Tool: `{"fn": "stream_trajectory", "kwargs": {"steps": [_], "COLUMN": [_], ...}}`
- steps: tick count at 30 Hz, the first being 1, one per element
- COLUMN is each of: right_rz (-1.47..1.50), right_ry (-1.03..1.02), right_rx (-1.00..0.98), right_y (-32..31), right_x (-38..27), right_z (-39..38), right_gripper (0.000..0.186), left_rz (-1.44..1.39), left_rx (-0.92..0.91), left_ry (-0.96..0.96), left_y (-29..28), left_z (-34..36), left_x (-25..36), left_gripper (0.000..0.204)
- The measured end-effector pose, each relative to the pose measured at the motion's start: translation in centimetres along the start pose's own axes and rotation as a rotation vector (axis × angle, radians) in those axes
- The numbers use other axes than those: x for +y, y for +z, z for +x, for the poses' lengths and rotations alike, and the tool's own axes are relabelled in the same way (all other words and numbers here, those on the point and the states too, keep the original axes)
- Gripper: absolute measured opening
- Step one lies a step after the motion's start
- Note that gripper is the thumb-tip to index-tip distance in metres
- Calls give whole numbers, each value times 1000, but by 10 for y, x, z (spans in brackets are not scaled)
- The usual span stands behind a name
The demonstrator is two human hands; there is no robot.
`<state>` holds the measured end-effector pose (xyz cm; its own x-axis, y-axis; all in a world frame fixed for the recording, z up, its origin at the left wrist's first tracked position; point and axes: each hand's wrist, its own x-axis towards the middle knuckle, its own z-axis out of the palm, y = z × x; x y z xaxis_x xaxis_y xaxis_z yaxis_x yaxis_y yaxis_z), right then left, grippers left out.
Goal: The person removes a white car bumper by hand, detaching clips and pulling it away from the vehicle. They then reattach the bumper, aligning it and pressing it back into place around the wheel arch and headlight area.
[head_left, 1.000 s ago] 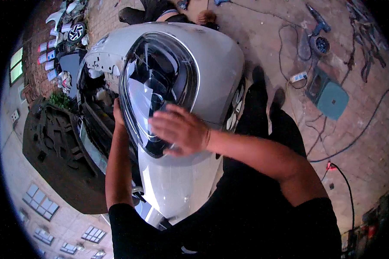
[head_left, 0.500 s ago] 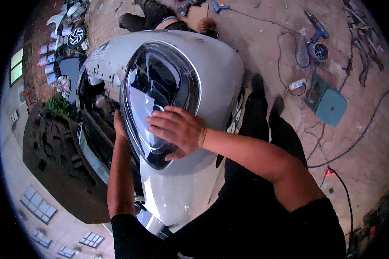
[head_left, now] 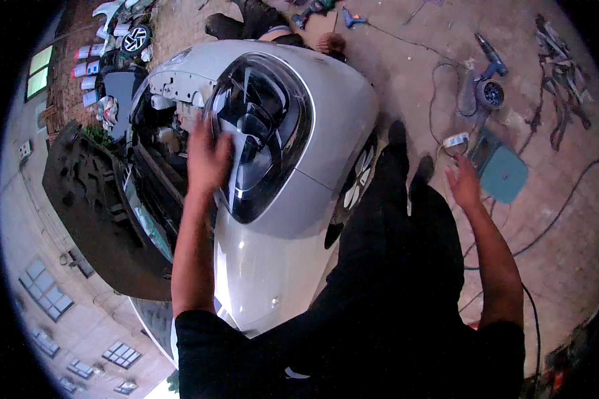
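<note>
My left hand (head_left: 208, 154) is raised at the left edge of the clear headlight (head_left: 263, 116), fingers apart and somewhat blurred; I cannot tell whether it touches the lens. The lamp sits in the grey front body of a car (head_left: 333, 113). My right hand (head_left: 464, 181) is off the car to the right, open and empty, its fingers loosely apart over the floor near a white power strip (head_left: 455, 139). Left of the lamp is the uncovered engine bay (head_left: 163, 156), beside a raised dark hood (head_left: 93, 206).
A person (head_left: 266, 23) lies on the ground beyond the bumper. Power tools (head_left: 489, 56), a round container (head_left: 492, 94), a teal case (head_left: 504, 174), dark strips (head_left: 559, 80) and cables lie at the right. A wheel (head_left: 135, 41) and several cans (head_left: 90, 70) stand at the upper left.
My right hand has left the headlight and moved right, away from the car. My left hand has risen from beside the lamp's edge to over it, fingers spread.
</note>
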<state>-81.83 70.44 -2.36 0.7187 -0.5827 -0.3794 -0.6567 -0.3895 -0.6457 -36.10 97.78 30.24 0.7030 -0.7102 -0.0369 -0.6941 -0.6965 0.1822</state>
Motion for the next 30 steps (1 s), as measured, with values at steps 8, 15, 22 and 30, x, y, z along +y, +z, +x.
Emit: {"fn": "stream_trajectory", "kwargs": {"steps": [8,15,22,30], "right_rz": [372,928,841,734], "right_ry": [722,728,566,535], "right_rx": [282,141,-61,30], "right_y": [-13,29,19,-24], "right_x": [295,237,192,142], "right_z": [-136,-143,-119,-82], "right_gripper": [41,28,28,28], "left_rz": [914,632,442,563], "left_rx": [-625,-800,-477,-319], "left_ry": [694,504,167,137], "left_y": [127,132,31,-25], "left_z": [-67,-198,-198,-230], "left_x": [107,89,96,64], "left_gripper": [76,82,89,86]}}
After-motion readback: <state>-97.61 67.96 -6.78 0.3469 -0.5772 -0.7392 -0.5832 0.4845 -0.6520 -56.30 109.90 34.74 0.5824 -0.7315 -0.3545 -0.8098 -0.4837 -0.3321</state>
